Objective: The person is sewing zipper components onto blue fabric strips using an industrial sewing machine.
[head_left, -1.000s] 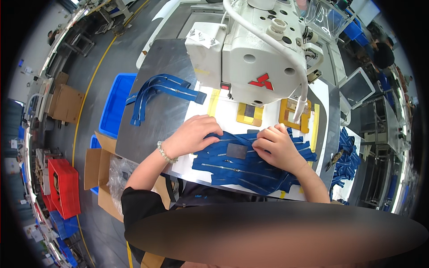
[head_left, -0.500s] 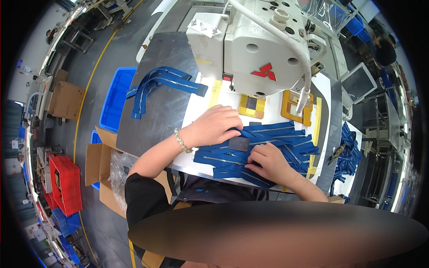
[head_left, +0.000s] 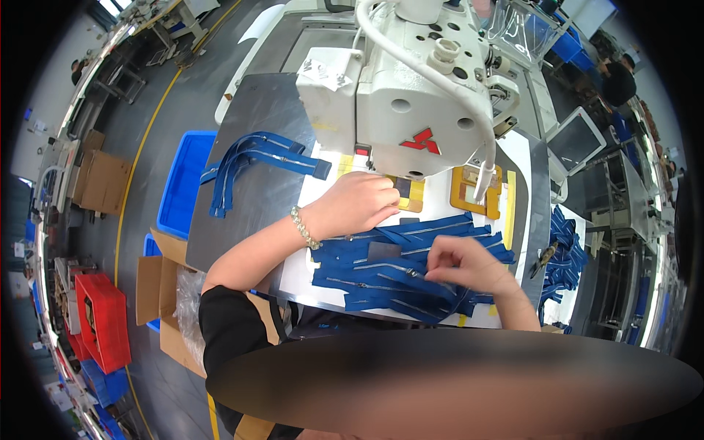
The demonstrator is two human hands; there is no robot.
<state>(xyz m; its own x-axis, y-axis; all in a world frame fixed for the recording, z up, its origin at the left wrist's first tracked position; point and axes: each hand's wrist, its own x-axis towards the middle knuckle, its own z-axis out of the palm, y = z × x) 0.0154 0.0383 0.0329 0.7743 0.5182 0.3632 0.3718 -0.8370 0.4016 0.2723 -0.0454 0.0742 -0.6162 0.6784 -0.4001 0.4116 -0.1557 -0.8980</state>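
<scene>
Blue zippers [head_left: 359,282] with metal teeth lie in a loose, overlapping pile on a white sheet before me. A small dark square plate [head_left: 384,251] rests among them. Just beyond the pile, my left hand [head_left: 359,203], with a beaded bracelet at the wrist, is closed beside a yellow-edged plate [head_left: 415,199]; whatever its fingertips hold is hidden. At the pile's right side, my right hand [head_left: 469,265] is closed in a pinch, its thumb and forefinger at a zipper [head_left: 412,272] whose slider shows beside them.
A white sewing machine head [head_left: 418,110] stands over the far side of the worktop. Right of it lies a yellow frame [head_left: 469,198]. More zippers hang at the left [head_left: 257,147] and heap at the right [head_left: 565,253]. Blue bins [head_left: 183,183] and a carton [head_left: 169,293] stand left.
My left hand has moved off the pile, forward to the yellow-edged plate. My right hand has lifted a little and shifted right. The view has tilted slightly.
</scene>
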